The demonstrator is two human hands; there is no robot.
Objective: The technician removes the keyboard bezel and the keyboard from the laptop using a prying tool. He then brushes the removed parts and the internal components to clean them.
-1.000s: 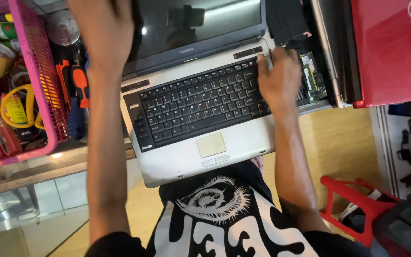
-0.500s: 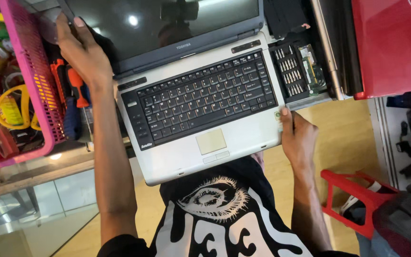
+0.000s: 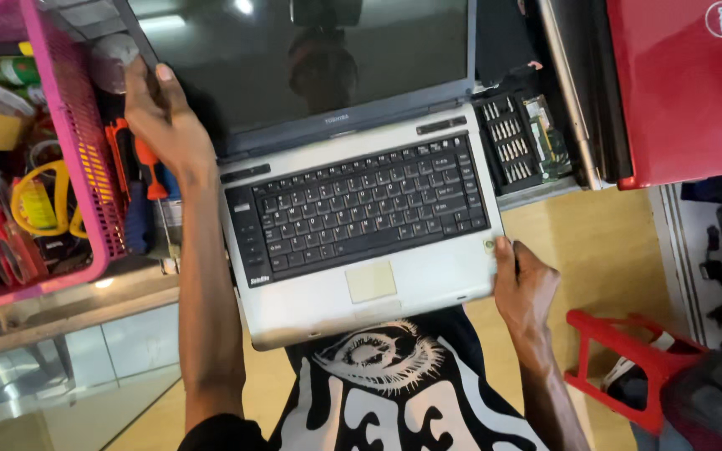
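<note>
An open silver laptop (image 3: 428, 280) with a black keyboard and dark screen sits in front of me, its near edge hanging over my lap. My left hand (image 3: 160, 117) grips the left edge of the screen lid, thumb on the bezel. My right hand (image 3: 524, 284) holds the laptop base at its near right corner, thumb on top.
A pink mesh basket (image 3: 85, 167) full of tools stands at the left, with orange-handled screwdrivers (image 3: 139, 171) beside it. A black screwdriver bit case (image 3: 511, 142) lies right of the laptop, next to a closed red laptop (image 3: 687, 83). A red stool (image 3: 620, 351) stands at lower right.
My left hand came down onto the screen's left edge and took hold of it. My right hand left the keyboard's right side and now grips the base's near right corner.
</note>
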